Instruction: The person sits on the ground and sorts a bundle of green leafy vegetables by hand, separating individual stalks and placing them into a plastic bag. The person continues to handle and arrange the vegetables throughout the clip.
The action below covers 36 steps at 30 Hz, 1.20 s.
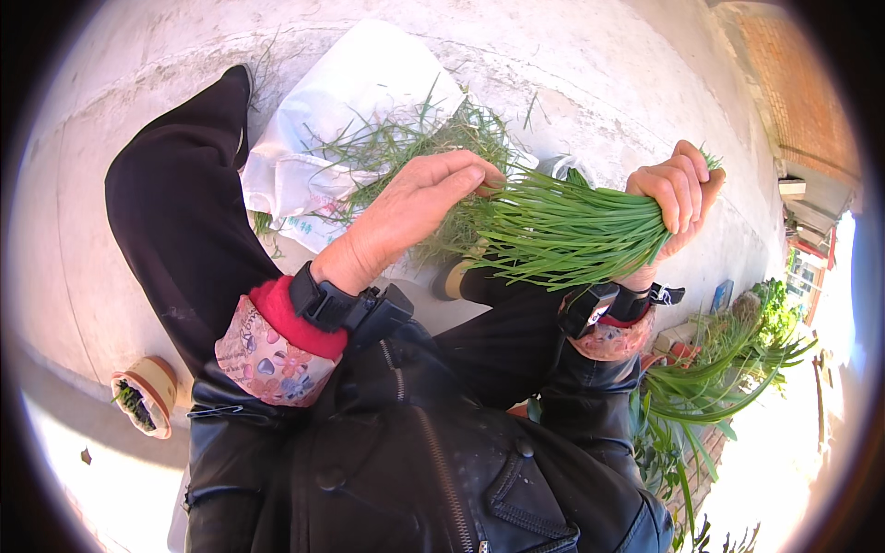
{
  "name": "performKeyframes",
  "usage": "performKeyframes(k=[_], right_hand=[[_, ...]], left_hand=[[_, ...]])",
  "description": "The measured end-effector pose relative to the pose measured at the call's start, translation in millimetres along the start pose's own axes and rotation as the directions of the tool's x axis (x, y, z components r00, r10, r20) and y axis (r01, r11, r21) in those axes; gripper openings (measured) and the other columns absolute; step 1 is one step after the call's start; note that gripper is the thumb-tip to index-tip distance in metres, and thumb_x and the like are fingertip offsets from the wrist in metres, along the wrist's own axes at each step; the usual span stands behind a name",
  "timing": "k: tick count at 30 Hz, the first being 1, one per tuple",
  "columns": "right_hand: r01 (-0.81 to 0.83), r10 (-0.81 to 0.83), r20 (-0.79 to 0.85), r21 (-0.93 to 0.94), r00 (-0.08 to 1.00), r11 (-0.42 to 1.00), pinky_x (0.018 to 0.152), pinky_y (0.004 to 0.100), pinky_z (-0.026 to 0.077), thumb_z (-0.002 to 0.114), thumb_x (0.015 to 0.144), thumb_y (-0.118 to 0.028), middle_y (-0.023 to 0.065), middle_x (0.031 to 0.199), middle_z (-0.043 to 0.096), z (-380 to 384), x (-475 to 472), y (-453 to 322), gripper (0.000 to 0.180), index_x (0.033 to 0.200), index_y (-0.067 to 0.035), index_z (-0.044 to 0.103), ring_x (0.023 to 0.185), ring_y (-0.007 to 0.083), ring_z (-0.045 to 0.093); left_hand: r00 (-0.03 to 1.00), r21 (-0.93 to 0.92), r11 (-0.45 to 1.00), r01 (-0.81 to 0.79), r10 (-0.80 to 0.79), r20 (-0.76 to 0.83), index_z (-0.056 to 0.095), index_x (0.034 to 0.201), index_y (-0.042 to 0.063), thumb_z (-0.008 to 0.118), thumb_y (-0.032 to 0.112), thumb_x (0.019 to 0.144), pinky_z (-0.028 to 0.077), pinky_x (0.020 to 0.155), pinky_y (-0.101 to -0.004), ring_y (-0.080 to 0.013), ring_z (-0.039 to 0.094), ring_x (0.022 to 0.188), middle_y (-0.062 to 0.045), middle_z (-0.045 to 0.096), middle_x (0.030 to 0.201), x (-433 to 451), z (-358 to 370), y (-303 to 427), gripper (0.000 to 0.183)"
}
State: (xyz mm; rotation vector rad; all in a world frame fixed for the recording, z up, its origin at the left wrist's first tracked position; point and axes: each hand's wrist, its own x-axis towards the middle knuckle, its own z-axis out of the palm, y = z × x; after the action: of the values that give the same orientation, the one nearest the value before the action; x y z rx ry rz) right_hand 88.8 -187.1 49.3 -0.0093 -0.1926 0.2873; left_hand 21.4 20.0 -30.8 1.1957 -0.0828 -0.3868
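Note:
My right hand (674,193) is closed around a thick bunch of green, flat-leaved chives (574,228), gripping it near one end. The leaves spread out leftward from my fist. My left hand (429,200) is at the loose leaf tips, its fingers close together and the thumb near them; whether it pinches any leaves cannot be told. Beneath and beyond it, a heap of loose grass-like trimmings (442,138) lies partly on a white woven plastic sack (373,76) with printed writing. Part of a clear plastic bag (553,166) shows behind the chives.
My black-trousered legs (180,186) are spread around the heap on the concrete floor (588,83). A plant pot (155,387) stands at lower left. Long-leaved green plants (698,394) grow at right. A brick wall (802,83) rises at upper right.

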Motion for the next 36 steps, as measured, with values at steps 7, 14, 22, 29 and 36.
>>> performKeyframes(k=[7,14,22,29,36], right_hand=[[0.000,-0.001,-0.014,-0.049,1.000,0.999,0.035,0.0184,0.034,0.045,0.092,-0.023,-0.0058,0.049,0.036,-2,-1,-4,0.021,0.080,-0.008,0.039,0.038,0.0042,0.037],[-0.016,0.015,-0.021,-0.047,1.000,0.999,0.037,0.0189,0.034,0.044,0.093,-0.025,-0.0063,0.049,0.035,-3,-3,-5,0.022,0.080,-0.008,0.039,0.038,0.0041,0.036],[-0.021,0.017,-0.041,-0.099,0.999,0.995,0.038,0.0183,0.033,0.043,0.094,-0.024,-0.0067,0.050,0.034,-2,-5,-6,0.022,0.080,-0.008,0.039,0.038,0.0036,0.036],[-0.024,0.020,-0.031,-0.112,0.999,0.993,0.038,0.0182,0.033,0.042,0.094,-0.025,-0.0067,0.050,0.035,-2,-5,-6,0.022,0.080,-0.007,0.040,0.038,0.0033,0.036],[-0.029,0.027,-0.019,-0.132,0.999,0.991,0.039,0.0186,0.033,0.042,0.094,-0.025,-0.0062,0.051,0.036,-2,-6,-6,0.022,0.081,-0.007,0.040,0.039,0.0039,0.036]], left_hand=[[0.987,-0.159,0.975,0.154,-0.160,-0.024,0.062,0.096,0.001,0.045,0.033,0.091,0.043,0.077,-0.0265,-0.0105,0.054,0.084,-0.003,0.062,0.088,-4,-2,2,0.036],[0.968,-0.263,0.934,0.242,-0.252,-0.004,0.060,0.093,0.000,0.048,0.031,0.090,0.047,0.069,-0.0258,-0.0115,0.059,0.070,-0.005,0.062,0.084,-7,-4,13,0.034],[0.971,-0.221,0.946,0.236,-0.221,0.090,0.057,0.086,0.003,0.060,0.020,0.083,0.047,0.060,-0.0216,-0.0120,0.061,0.068,-0.004,0.060,0.082,-10,-7,17,0.017],[0.953,-0.333,0.893,0.302,-0.290,0.086,0.057,0.087,0.003,0.059,0.018,0.083,0.048,0.056,-0.0222,-0.0134,0.062,0.065,-0.004,0.060,0.080,-8,-9,16,0.016],[0.952,-0.340,0.889,0.307,-0.292,0.095,0.057,0.087,0.001,0.060,0.017,0.082,0.049,0.055,-0.0236,-0.0152,0.062,0.065,-0.007,0.060,0.082,-9,-10,19,0.017]])
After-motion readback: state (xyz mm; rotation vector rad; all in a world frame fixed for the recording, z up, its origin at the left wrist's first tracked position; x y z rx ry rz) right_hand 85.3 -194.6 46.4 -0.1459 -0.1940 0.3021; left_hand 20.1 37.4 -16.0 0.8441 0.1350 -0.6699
